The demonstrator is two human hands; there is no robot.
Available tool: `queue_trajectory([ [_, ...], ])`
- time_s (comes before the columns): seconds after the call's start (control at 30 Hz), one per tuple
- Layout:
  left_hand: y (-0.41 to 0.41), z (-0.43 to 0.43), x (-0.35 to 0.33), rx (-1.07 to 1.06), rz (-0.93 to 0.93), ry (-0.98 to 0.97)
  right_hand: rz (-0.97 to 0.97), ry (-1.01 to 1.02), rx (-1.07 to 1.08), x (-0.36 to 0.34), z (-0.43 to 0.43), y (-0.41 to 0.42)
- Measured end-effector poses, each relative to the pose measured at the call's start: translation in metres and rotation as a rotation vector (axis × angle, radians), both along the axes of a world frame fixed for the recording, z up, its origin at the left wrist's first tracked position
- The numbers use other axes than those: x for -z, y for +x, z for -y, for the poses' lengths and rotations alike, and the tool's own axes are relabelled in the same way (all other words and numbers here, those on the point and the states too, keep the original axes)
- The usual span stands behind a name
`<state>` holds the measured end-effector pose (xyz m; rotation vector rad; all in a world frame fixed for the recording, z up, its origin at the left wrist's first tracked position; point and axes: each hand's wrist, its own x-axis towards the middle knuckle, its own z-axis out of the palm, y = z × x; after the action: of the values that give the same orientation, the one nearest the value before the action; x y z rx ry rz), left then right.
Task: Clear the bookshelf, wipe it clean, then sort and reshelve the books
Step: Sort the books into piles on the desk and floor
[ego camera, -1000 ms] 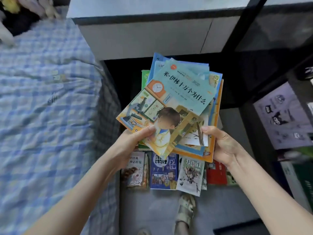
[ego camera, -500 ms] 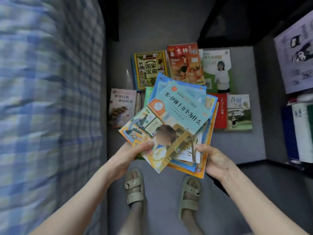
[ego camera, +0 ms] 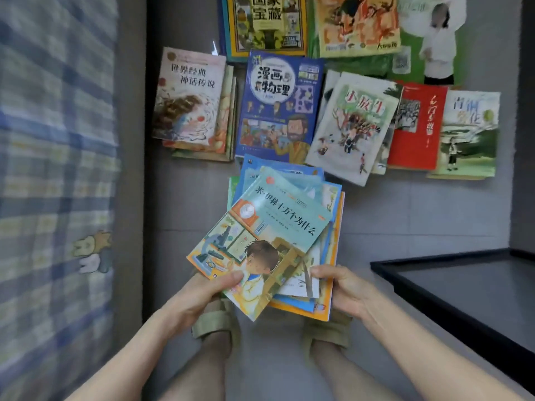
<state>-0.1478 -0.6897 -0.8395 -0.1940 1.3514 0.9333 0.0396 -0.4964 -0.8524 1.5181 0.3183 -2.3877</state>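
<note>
While both hands grip it, the stack of thin books (ego camera: pixel 278 241) lies at the centre of the frame, fanned loosely so that blue, green and orange edges show behind its teal top cover (ego camera: pixel 289 218), which bears a drawn child and a microscope. Left hand (ego camera: pixel 202 293): thumb pressed on the lower left corner of the top cover, fingers hidden beneath the stack. Right hand (ego camera: pixel 344 287): thumb on the lower right edge, fingers likewise curled under. The hands are apart, one at each lower corner.

Beyond the stack, in the upper half of the frame, further books lie face up on the grey floor (ego camera: pixel 405 215). Near row, left to right: pale pink book (ego camera: pixel 188 96) atop a small pile, blue comic book (ego camera: pixel 278 105), white illustrated book (ego camera: pixel 353 125) lying tilted, red book (ego camera: pixel 417 125), green landscape book (ego camera: pixel 469 131). Far row, cut by the top edge: yellow-framed book (ego camera: pixel 266 21), orange book (ego camera: pixel 356 24), green book (ego camera: pixel 405 62).

Left edge of frame: bed (ego camera: pixel 52 169) with a blue plaid cover. Lower right: dark surface with a black rim (ego camera: pixel 463 293). Below the stack: two sandalled feet, the left sandal (ego camera: pixel 217 322) and the right sandal (ego camera: pixel 327 328), partly hidden by the books.
</note>
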Motion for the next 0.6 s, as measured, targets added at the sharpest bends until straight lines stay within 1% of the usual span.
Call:
queue_trajectory([
  [0.03,0.001,0.007,0.026,0.005,0.017,0.016,0.015,-0.023,0.008,0.026,0.011,0.004],
  [0.17,-0.004,0.011,0.072,0.091,0.015,-0.014,0.068,-0.06,0.008,0.074,0.019,0.011],
  [0.3,-0.001,0.015,0.112,0.163,0.016,-0.032,0.032,-0.092,-0.029,0.12,0.023,0.02],
  [0.37,0.008,0.012,0.124,0.162,0.01,-0.02,0.014,-0.066,-0.08,0.137,0.017,0.022],
  [0.47,0.011,0.015,0.14,0.139,0.046,0.013,0.08,0.008,-0.271,0.148,-0.003,0.02],
  [0.5,0.005,0.015,0.145,0.146,0.073,0.019,0.121,0.057,-0.378,0.146,-0.01,0.018],
  [0.6,-0.019,0.013,0.155,0.227,0.184,0.03,0.201,0.37,-0.885,0.132,-0.037,0.015],
])
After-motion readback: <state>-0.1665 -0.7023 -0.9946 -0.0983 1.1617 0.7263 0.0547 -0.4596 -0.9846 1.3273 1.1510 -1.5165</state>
